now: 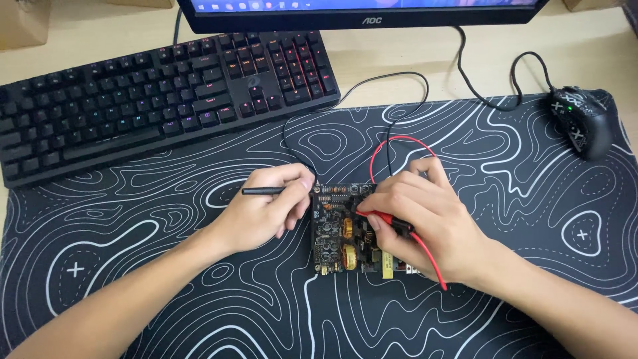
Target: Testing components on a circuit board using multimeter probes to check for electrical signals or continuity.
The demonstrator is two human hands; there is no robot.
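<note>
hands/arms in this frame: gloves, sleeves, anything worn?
Nothing worn that shows. The left hand and right hand are bare, with no gloves, rings or bands in view. Both forearms are bare to the frame's bottom edge, with no sleeve and no watch or strap at either wrist. Fingernails look short and plain.

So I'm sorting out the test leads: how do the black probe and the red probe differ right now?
The black probe lies nearly level in the left hand, its blunt end pointing left; the red probe slants in the right hand. The black probe's tip is hidden behind fingers; the red probe's tip touches the circuit board. Both trail a wire of matching colour.
</note>
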